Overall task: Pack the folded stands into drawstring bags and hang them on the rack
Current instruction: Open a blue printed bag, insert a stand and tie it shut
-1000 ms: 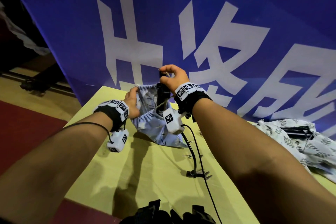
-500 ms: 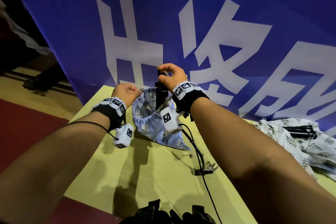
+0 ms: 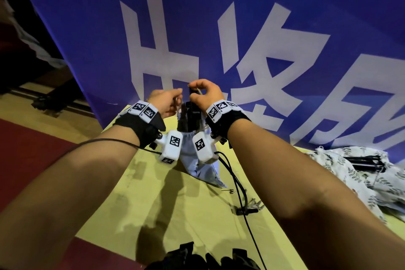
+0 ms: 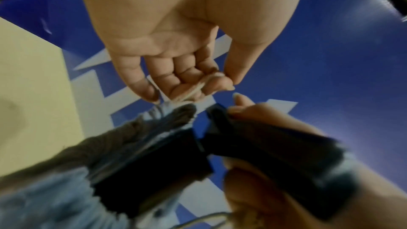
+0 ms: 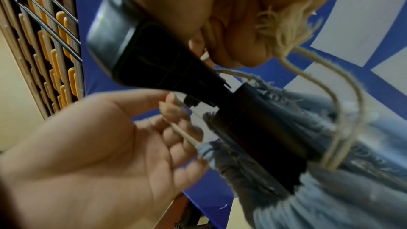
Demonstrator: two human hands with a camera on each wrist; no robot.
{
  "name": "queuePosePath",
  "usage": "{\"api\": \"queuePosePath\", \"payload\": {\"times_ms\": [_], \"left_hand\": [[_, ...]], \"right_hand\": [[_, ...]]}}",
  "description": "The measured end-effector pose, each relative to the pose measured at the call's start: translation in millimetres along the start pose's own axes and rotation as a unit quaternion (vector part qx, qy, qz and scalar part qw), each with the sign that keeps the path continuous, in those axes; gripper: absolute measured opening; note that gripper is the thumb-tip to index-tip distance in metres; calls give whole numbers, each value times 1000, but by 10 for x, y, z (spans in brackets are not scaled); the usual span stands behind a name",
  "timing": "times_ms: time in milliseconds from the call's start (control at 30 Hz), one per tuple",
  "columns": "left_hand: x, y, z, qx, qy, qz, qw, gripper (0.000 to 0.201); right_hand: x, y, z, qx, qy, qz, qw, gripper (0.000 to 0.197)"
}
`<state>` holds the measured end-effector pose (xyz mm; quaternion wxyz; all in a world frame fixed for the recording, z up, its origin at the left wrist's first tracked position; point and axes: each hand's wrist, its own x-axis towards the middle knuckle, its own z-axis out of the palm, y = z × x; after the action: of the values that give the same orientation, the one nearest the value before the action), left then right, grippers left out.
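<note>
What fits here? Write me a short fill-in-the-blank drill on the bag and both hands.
1. The left hand pinches the bag's beige ____.
2. The folded stand sticking out of the blue bag is ____ in colour.
3. The right hand grips the top of the ____.
4. The bag's mouth is gathered ____ the stand.

Missing words: drawstring; black; stand; around

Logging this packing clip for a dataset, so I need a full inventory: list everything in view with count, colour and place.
Drawstring bag: one, light blue, on the table, mouth gathered.
Folded stand: one, black, sticking out of the bag.
Cords: beige, at the bag mouth.
Patterned bags: white, leaf print, far right; count unclear.
Table: one, yellow.
Banner: one, blue, white characters, behind.
Left hand: pinches a cord.
Right hand: holds the stand and a cord.
</note>
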<state>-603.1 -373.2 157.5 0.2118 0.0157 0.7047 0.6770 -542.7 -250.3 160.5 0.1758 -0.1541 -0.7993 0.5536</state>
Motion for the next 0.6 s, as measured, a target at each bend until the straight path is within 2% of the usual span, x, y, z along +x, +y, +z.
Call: {"api": "queuePosePath", "payload": {"times_ms": [167,367,400,500,567,600], "left_hand": [[-121,243,94,-84,-48,24,995,16],[-196,557,110,-105,-88,58,989,1],[-208,598,111,-107,-98,56,988,4],[-242,628,108,-81,-107,59,989,9],[-236,590,106,-34,-93,77,992,10],[-232,562,105,1,-90,78,993,17]], "right_hand": [[20,-17,24,-6,-10,7,1000,27],[45,-9,30,-8,-6,4,1000,25],[51,-2,44,-9,-3,8,1000,23],[46,-7,73,-11,1,14,1000,23],[47,-8,62,-11,-4,12,1000,24],[52,-8,54,-11,-8,12,1000,24]]}}
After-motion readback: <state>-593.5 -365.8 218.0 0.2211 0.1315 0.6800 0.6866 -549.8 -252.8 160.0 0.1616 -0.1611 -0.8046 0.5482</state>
